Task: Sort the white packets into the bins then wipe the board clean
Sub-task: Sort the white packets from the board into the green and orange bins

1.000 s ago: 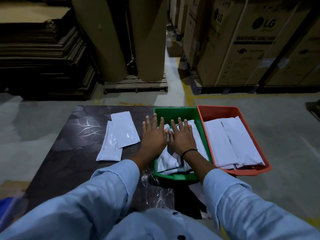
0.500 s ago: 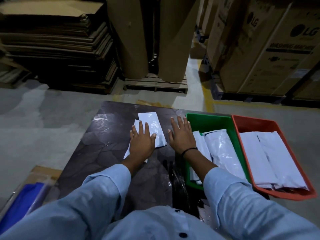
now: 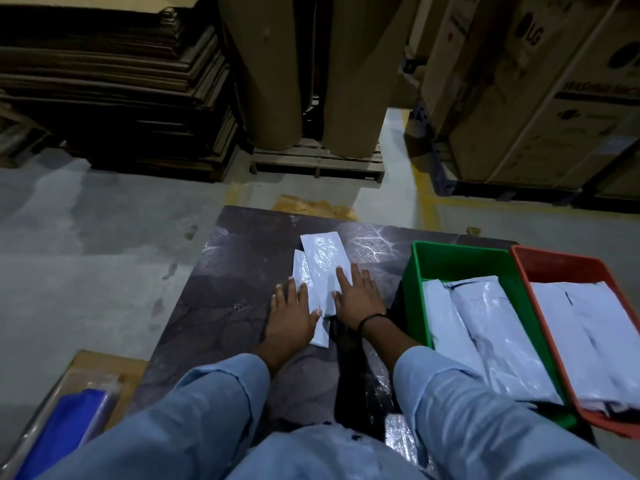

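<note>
Two white packets lie overlapped on the dark board (image 3: 235,299): the upper packet (image 3: 320,261) on top, the lower packet (image 3: 298,270) showing at its left. My left hand (image 3: 292,315) lies flat on the packets' left side, fingers straight. My right hand (image 3: 355,296) lies flat on their right edge, a black band on its wrist. To the right stand a green bin (image 3: 453,259) and an orange bin (image 3: 554,268), each with white packets inside.
A clear plastic wrapper (image 3: 370,382) lies on the board near my body. On the floor at lower left is a cardboard sheet with a blue item (image 3: 69,424). Beyond the board stand brown paper rolls on a pallet (image 3: 318,161), stacked cardboard and large boxes.
Both hands left the green bin and moved left onto the two packets on the board. The right hand now rests on the packets' right edge. The view swung left.
</note>
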Available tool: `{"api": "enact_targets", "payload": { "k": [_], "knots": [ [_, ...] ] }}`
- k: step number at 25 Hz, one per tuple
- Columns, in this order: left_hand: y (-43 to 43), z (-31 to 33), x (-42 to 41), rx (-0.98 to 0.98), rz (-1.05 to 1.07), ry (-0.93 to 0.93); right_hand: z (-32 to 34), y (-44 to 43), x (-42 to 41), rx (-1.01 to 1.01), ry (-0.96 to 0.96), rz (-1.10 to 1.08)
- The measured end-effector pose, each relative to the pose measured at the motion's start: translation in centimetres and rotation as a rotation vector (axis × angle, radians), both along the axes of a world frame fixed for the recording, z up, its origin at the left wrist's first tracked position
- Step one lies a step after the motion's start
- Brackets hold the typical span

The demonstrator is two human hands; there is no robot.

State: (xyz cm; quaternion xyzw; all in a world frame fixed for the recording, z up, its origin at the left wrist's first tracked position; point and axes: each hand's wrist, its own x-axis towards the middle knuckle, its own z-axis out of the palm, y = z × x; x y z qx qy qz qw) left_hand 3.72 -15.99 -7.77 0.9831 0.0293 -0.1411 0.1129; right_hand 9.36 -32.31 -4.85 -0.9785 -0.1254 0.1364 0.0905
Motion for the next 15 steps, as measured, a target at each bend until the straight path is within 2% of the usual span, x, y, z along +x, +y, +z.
{"api": "enact_targets", "payload": {
  "k": [8, 15],
  "knots": [
    [2.8, -2.1, 0.6, 0.0, -0.174, 0.048, -3.3, 0.8, -0.2, -0.12, 0.164, 0.074],
    [5.6, -2.8, -3.2, -0.076, -0.08, -0.031, -3.3, -0.1, -6.4, -0.084, 0.119, 0.022]
  ]
}}
